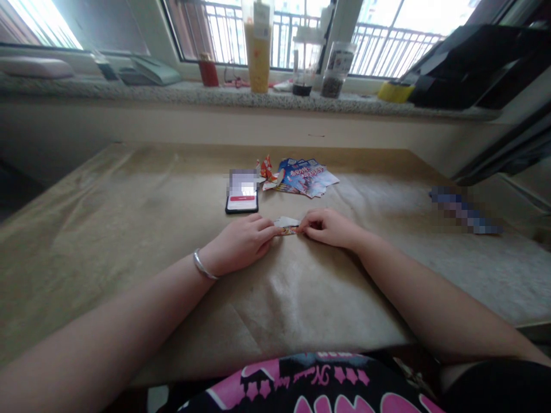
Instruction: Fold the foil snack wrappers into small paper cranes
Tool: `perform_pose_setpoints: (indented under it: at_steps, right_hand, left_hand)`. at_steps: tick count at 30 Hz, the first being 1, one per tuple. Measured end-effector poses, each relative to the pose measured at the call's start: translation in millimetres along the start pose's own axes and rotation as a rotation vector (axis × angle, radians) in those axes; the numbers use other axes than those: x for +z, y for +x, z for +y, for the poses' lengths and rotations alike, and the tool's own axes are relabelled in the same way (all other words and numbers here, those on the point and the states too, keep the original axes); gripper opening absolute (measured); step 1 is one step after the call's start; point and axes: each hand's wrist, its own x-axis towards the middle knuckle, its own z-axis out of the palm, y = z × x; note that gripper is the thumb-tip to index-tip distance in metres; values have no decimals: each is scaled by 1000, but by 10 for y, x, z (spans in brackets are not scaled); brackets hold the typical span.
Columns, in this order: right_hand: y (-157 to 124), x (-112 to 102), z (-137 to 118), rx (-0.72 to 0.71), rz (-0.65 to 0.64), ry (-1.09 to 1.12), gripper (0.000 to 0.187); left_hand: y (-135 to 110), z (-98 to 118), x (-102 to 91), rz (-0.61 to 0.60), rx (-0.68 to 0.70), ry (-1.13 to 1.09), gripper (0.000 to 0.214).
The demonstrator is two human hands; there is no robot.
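Seen from my remote post, a small folded paper strip [287, 230] lies between two bare hands on a cloth-covered table [129, 229], nearer the wearer than the phone [242, 194] and to its right. The strip's long axis runs left to right, straight from one hand to the other, its white flap on the phone's side and its orange print toward the wearer. Neither hand is nearer: the left hand [245, 241], fingers close together, rests on the left end, though I cannot tell where its thumb sits; the right hand [329, 226] appears to pinch the right end between thumb and forefinger. Just right of the phone, I see a crumpled orange-and-white paper [267, 174]; farther right of it, a fan of printed blue sheets [307, 178].
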Motion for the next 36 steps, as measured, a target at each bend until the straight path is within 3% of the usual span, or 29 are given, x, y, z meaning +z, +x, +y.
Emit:
perform_pose_setpoints:
  at_steps: [8,11,21,24,29,36]
  right_hand:
    - [18,83,-106,-124,223,-202,24]
    - [22,95,-135,-190,182,-260,25]
    - [15,58,-92,-186,150,-270,17]
    - [20,62,-76,-232,118,-243,20]
    - [21,83,-47,-273,170,-193,24]
    - [15,56,-39,-301,101,-223,31]
  left_hand:
    - [5,63,32,6,-41,-12,34]
    - [9,110,29,16,-53,8,34]
    - [35,155,4,24,-50,63,30]
    - [27,131,5,31,-46,41,31]
    - [23,95,-2,43,-60,14,30]
    - [26,65,-1,41,-71,-18,31]
